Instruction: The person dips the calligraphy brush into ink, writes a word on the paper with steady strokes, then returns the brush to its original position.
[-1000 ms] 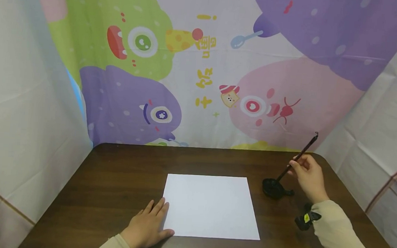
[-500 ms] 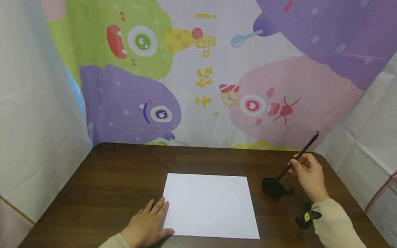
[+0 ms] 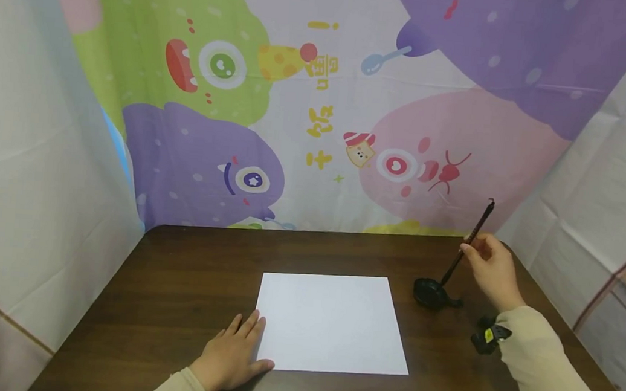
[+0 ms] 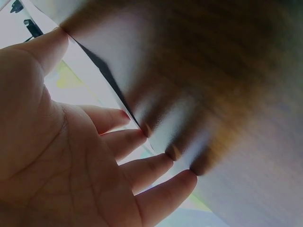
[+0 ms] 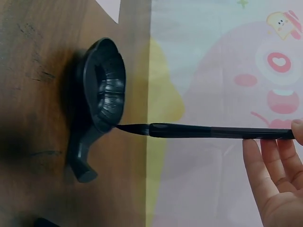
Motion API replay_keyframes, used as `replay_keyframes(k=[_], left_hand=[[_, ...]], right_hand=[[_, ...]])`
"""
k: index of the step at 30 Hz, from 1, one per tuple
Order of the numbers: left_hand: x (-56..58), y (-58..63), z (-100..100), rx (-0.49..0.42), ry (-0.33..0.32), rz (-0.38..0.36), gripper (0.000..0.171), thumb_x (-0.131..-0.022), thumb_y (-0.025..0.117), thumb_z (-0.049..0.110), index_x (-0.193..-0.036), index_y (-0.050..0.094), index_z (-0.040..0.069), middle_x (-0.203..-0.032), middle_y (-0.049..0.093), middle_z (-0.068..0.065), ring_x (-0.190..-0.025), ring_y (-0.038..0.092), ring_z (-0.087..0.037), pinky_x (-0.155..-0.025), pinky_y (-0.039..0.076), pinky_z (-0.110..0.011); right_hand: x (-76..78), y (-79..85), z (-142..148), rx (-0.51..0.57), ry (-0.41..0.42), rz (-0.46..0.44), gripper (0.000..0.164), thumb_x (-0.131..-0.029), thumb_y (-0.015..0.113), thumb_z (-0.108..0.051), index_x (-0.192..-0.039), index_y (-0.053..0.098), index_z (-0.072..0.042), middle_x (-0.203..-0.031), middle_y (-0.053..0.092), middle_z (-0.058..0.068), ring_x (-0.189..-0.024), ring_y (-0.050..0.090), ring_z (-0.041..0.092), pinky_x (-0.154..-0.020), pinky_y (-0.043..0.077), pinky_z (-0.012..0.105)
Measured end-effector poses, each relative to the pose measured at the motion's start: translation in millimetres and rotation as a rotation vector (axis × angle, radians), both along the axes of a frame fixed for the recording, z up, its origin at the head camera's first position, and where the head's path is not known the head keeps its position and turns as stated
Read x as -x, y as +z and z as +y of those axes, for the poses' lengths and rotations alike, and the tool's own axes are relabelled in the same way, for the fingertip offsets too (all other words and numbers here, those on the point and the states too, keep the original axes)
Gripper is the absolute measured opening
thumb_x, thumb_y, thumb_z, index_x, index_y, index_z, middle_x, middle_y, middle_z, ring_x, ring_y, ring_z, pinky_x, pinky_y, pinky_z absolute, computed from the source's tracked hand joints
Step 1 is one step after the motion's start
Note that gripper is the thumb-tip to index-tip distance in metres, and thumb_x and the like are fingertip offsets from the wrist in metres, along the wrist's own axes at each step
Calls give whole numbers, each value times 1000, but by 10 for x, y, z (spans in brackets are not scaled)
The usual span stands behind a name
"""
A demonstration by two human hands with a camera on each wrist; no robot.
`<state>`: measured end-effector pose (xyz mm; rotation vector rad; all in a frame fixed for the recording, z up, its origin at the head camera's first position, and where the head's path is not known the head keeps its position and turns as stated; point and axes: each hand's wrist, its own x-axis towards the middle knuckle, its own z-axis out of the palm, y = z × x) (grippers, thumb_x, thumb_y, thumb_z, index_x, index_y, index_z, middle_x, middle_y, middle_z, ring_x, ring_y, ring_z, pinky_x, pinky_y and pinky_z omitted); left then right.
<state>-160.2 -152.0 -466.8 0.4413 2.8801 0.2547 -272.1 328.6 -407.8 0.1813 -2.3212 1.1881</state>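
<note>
A dark calligraphy brush (image 3: 469, 240) is pinched upright, slightly tilted, between the thumb and fingers of my right hand (image 3: 495, 272). In the right wrist view its black bristle tip (image 5: 132, 128) meets the rim of a black ink dish (image 5: 102, 87) with scalloped walls and a short handle. The dish stands right of a blank white sheet of paper (image 3: 331, 324). My left hand (image 3: 231, 353) lies flat with fingers spread, fingertips and thumb on the sheet's left edge. From the left wrist, the fingertips (image 4: 182, 177) show pressed down along the paper's edge.
Everything sits on a dark brown wooden table (image 3: 187, 283). Behind it hangs a cloth backdrop (image 3: 314, 177) with cartoon monsters, and white cloth walls (image 3: 39, 140) stand at both sides. Dark smudges (image 5: 45, 73) mark the tabletop near the dish.
The brush has risen from inside the ink dish to its right rim and stands more upright. My right hand has shifted slightly right. The left hand and paper stay put.
</note>
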Motion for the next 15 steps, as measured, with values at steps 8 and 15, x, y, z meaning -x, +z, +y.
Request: replay_keyframes(k=[8,15], left_hand=[[-7,-16,3,-12,-1,-1,87,-87,60,61,-149,38,4,-159,31,-17,-142,32,-49,-104,36,-67],[-4,-35,9,-17,-7,18,87,-87,60,62,-149,39,5,-159,32,-16,-141,32,-49,-103,37,-68]], right_hand=[[-8,150,-21,51,17,4,24,-97,60,-13,-111,55,6,-91,61,-18,-74,61,-12,-64,53,10],[5,268,-181,176,63,43,22,-96,61,-6,-106,50,11,-95,59,-23,-71,63,-8,-64,54,11]])
